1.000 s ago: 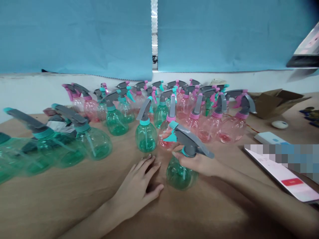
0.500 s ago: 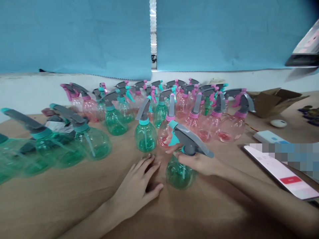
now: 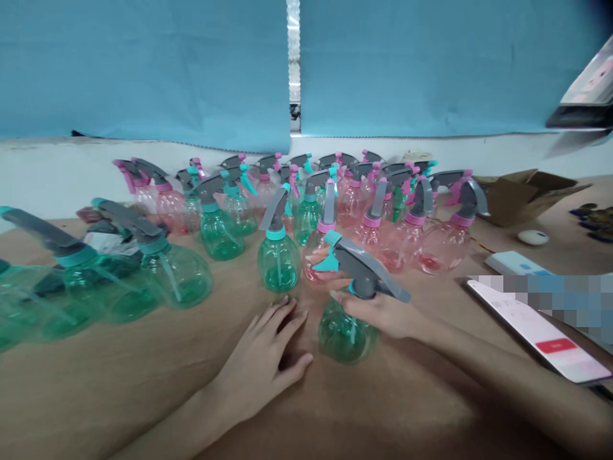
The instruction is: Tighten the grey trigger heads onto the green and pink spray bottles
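My right hand (image 3: pixel 378 310) is wrapped round the neck of a green spray bottle (image 3: pixel 347 335) with a grey and teal trigger head. Some of its fingers reach behind the teal trigger and are partly hidden. The bottle stands upright on the brown table (image 3: pixel 306 415). Flat on the table to its left lies my left hand (image 3: pixel 265 345), fingers spread, holding nothing. Just beyond my left fingertips stands another green spray bottle (image 3: pixel 279 265), with a pink spray bottle (image 3: pixel 316 252) beside it, behind the held one.
Several green bottles (image 3: pixel 177 275) line the left side, and many pink and green ones crowd the back. To the right are a phone (image 3: pixel 531 326), a white box (image 3: pixel 514 263), a white mouse (image 3: pixel 533 237) and an open cardboard box (image 3: pixel 517 195). Blue sheeting (image 3: pixel 143 70) covers the wall.
The fingers of my right hand have shifted slightly around the trigger. The bottle and my left hand stay in place.
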{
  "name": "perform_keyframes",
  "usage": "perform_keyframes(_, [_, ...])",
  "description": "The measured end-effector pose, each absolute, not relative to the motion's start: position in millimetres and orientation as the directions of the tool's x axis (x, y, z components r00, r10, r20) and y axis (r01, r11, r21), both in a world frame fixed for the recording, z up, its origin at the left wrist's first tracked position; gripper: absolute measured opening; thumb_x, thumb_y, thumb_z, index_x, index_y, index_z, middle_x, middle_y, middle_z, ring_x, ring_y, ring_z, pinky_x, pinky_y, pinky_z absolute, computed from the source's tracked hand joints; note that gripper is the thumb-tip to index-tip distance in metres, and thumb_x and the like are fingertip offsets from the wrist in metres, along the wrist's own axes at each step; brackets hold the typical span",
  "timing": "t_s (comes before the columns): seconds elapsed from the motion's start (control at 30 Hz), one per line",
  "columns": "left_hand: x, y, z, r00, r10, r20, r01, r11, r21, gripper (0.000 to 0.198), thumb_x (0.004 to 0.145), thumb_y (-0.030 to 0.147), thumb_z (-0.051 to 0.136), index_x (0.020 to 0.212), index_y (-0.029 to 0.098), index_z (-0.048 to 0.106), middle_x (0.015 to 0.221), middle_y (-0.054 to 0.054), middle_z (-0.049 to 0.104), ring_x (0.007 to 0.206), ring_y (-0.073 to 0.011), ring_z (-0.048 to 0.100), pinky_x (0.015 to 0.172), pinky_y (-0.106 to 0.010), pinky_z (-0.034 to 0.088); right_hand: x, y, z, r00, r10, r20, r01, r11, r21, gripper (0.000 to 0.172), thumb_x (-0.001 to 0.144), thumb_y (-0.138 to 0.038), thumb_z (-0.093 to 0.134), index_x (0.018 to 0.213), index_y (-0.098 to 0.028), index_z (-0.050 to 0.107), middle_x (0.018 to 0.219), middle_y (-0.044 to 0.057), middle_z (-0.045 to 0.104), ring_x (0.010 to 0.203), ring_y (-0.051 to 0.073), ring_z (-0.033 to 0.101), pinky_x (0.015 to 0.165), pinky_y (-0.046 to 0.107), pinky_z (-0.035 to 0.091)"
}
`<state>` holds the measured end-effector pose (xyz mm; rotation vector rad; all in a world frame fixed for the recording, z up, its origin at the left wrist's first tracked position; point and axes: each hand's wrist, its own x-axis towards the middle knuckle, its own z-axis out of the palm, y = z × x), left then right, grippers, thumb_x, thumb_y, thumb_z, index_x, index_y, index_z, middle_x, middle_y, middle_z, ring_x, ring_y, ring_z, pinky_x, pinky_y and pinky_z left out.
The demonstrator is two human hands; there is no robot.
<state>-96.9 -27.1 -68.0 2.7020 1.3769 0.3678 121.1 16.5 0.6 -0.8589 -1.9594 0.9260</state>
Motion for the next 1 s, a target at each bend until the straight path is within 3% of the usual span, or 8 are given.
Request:
perform_keyframes(0.1, [-96.5, -26.7, -68.3, 0.565, 0.805, 0.179, 0.786, -0.592, 0.181, 0.053, 0.087, 0.044, 0.051, 0.134, 0.021, 0.04, 0.14, -0.01, 0.04, 0.128, -0.0289, 0.035, 0.1, -0.047, 0.034, 120.0, 16.5, -1.0, -0.458, 0.802, 0.383, 0.256, 0.531, -0.808, 0.023, 0.07, -0.019, 0.049, 0.091, -0.025, 0.058, 0.078, 0.0, 0.059, 0.063, 0.016, 0.057, 0.057, 0.03, 0.054])
perform_keyframes(0.3, [-96.1, -27.1, -67.2, 0.569, 0.805, 0.17, 0.785, -0.593, 0.178, 0.053, 0.088, 0.043, 0.05, 0.134, 0.019, 0.039, 0.14, -0.011, 0.04, 0.128, -0.0283, 0.034, 0.1, -0.046, 0.034, 117.8, 16.1, -0.8, -0.464, 0.788, 0.404, 0.253, 0.555, -0.793, 0.031, 0.074, -0.022, 0.048, 0.104, -0.026, 0.058, 0.085, 0.003, 0.062, 0.079, 0.019, 0.061, 0.069, 0.034, 0.055])
perform_keyframes(0.6, [-96.0, -27.8, -67.3, 0.565, 0.809, 0.161, 0.788, -0.587, 0.185, 0.054, 0.088, 0.044, 0.05, 0.134, 0.018, 0.041, 0.14, -0.012, 0.04, 0.128, -0.0294, 0.035, 0.1, -0.047, 0.035, 121.5, 17.2, -6.0, -0.471, 0.807, 0.356, 0.242, 0.507, -0.827, 0.05, 0.075, -0.018, 0.05, 0.124, -0.027, 0.045, 0.101, 0.002, 0.064, 0.055, 0.013, 0.058, 0.054, 0.03, 0.054])
perform_keyframes(0.83, [-95.3, -27.8, -67.4, 0.558, 0.818, 0.137, 0.8, -0.575, 0.172, 0.054, 0.088, 0.044, 0.05, 0.134, 0.018, 0.04, 0.14, -0.011, 0.04, 0.128, -0.0295, 0.035, 0.1, -0.048, 0.034, 120.5, 16.6, -6.2, -0.452, 0.815, 0.362, 0.233, 0.499, -0.835, 0.053, 0.074, -0.016, 0.051, 0.125, -0.028, 0.045, 0.102, 0.002, 0.065, 0.084, 0.019, 0.064, 0.073, 0.033, 0.056])
perform_keyframes(1.0, [-95.1, -28.0, -66.7, 0.56, 0.815, 0.147, 0.797, -0.579, 0.172, 0.053, 0.088, 0.044, 0.05, 0.133, 0.019, 0.041, 0.139, -0.012, 0.042, 0.127, -0.0298, 0.036, 0.099, -0.048, 0.034, 120.5, 18.2, -7.3, -0.46, 0.796, 0.395, 0.175, 0.517, -0.838, 0.055, 0.071, -0.013, 0.05, 0.124, -0.027, 0.044, 0.119, 0.004, 0.059, 0.085, 0.017, 0.064, 0.066, 0.029, 0.056])
